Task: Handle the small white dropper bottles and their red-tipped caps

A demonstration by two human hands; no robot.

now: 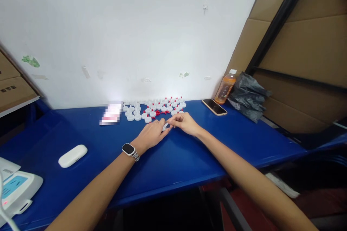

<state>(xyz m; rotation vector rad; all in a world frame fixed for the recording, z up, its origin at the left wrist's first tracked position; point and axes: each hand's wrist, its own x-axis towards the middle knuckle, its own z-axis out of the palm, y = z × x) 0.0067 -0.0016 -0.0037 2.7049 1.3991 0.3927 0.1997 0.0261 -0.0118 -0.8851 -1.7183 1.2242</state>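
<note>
Near the middle of the blue table, my left hand grips a round white cap between thumb and fingers. My right hand is closed in a pinch at that same cap's top; whatever lies between its fingertips is too small to make out. Just beyond my hands stand many round white caps, those on the right mostly topped with small red tips. Among them lies a loose pile of little red tips.
A phone, an orange drink bottle and a black plastic bag are at the right. On the left are a blurred-out paper, a white oval case and a white device. A wall backs the blue table.
</note>
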